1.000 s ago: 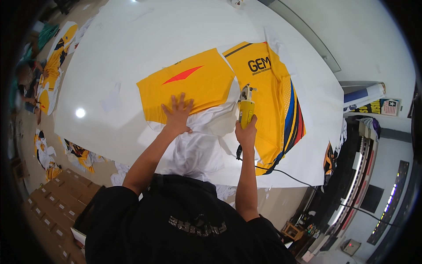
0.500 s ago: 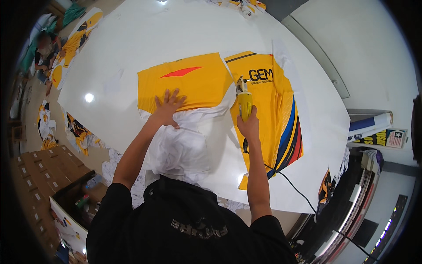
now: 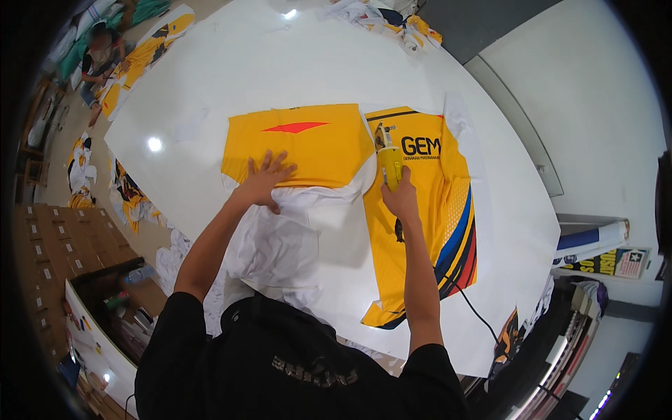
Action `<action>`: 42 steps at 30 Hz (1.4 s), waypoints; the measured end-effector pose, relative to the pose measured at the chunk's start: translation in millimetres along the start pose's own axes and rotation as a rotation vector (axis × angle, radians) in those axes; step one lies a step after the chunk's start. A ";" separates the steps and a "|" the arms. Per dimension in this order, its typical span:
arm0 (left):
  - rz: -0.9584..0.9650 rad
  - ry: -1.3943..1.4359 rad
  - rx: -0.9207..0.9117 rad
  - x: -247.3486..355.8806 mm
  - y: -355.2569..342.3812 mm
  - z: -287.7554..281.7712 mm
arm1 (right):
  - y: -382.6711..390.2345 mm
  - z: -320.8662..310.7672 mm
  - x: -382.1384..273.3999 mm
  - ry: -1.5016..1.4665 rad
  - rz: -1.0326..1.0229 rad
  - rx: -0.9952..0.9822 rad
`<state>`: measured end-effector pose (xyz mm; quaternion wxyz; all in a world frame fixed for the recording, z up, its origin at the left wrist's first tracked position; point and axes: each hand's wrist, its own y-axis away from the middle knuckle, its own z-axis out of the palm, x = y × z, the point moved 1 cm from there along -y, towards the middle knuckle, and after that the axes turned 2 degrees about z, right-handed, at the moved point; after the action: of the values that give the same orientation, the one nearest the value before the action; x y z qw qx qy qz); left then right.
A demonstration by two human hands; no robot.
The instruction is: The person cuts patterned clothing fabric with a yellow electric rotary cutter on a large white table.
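Note:
My left hand (image 3: pixel 262 182) lies with spread fingers on a yellow fabric piece (image 3: pixel 301 147) with a red sliver, over the lower edge where white cloth (image 3: pixel 273 231) shows beneath. My right hand (image 3: pixel 400 196) grips a yellow handheld electric cutter (image 3: pixel 388 162), its metal head at the gap between that piece and a longer yellow panel (image 3: pixel 388 273). The panel has dark lettering and blue, black and red stripes on its right side. The cutter's black cord runs down past my right forearm. Both pieces rest on a large white table (image 3: pixel 175 98).
A person (image 3: pixel 98 56) sits at upper left beside printed fabric pieces. Fabric scraps (image 3: pixel 413 31) lie at the table's far edge and along its left. Cardboard boxes (image 3: pixel 70 245) and an open bin (image 3: pixel 119 294) are lower left. Rolled banners (image 3: pixel 588 238) and dark racks stand at right.
The cutter in my right hand has moved slightly farther along the gap between the pieces. My left hand stays spread on the fabric. The whole view has shifted as my head moved.

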<state>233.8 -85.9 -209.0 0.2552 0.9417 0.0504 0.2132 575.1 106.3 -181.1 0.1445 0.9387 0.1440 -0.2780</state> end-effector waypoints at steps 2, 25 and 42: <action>0.001 0.009 0.008 -0.1 0.0 -0.4 | -11.6 -2.3 -2.9 0.003 -0.017 -0.019; -0.492 -0.069 0.202 -166.5 -17.6 -36.3 | -60.3 -20.5 -29.6 -0.810 0.095 0.038; 0.085 -0.535 0.749 20.9 -341.6 -30.7 | 332.6 -89.0 182.0 -1.072 0.680 0.837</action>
<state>244.3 227.9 -348.7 -0.1077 0.9922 0.0178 -0.0602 880.8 -132.9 -148.5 -0.0957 0.6443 -0.3604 -0.6676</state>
